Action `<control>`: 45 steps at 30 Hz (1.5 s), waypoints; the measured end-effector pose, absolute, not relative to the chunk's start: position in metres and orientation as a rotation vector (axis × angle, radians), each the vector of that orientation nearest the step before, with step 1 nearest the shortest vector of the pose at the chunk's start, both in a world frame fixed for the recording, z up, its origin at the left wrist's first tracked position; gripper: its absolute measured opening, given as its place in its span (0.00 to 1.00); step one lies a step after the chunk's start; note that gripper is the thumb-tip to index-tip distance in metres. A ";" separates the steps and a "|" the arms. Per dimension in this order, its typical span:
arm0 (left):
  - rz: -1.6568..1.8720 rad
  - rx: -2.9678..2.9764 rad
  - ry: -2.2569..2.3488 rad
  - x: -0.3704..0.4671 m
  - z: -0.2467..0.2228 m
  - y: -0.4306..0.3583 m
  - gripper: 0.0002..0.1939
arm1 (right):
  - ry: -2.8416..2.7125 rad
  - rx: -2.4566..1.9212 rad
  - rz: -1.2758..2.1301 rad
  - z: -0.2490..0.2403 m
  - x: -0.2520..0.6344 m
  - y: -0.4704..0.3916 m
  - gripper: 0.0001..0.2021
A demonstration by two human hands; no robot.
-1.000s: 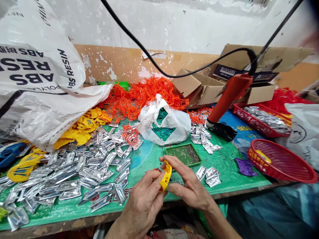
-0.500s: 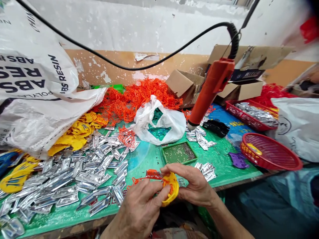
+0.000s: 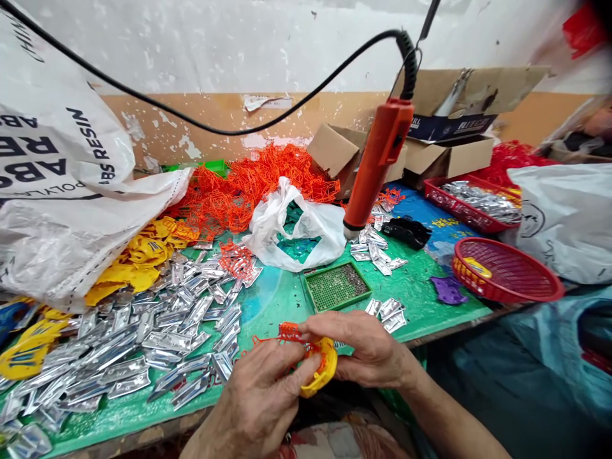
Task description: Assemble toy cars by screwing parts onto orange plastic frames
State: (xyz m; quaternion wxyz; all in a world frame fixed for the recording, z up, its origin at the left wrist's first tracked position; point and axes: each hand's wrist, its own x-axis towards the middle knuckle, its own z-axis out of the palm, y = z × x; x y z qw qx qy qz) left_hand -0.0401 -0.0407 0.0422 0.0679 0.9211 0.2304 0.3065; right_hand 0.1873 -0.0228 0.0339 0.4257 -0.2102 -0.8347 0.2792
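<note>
Near the front edge of the bench, both my hands work on a curved yellow plastic part (image 3: 327,364) and an orange plastic lattice piece (image 3: 289,331). My left hand (image 3: 262,389) pinches the orange lattice against the yellow part's inner side, its thumb over the join. From the right, my right hand (image 3: 366,349) grips the yellow part, thumb beneath and fingers over the top. My fingers cover much of where the two pieces meet. Just beyond is a green tray (image 3: 337,288) of small metal bits, probably screws. An orange electric screwdriver (image 3: 377,162) hangs behind it, tip down.
Shiny metal plates (image 3: 167,341) spread over the left side. Behind lie yellow parts (image 3: 129,271), an orange lattice heap (image 3: 268,172) and a white plastic bag (image 3: 329,220). At right are a red basket (image 3: 507,280), a purple piece (image 3: 448,291) and a black piece (image 3: 406,232).
The view has shifted, so most of the bench appears slightly further left. The hanging screwdriver leans less than before. Both hands keep hold of the yellow and orange parts with little change.
</note>
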 end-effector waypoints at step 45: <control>0.992 2.935 0.669 -0.043 0.045 -0.044 0.11 | -2.137 -0.583 0.394 0.025 0.181 -0.033 0.06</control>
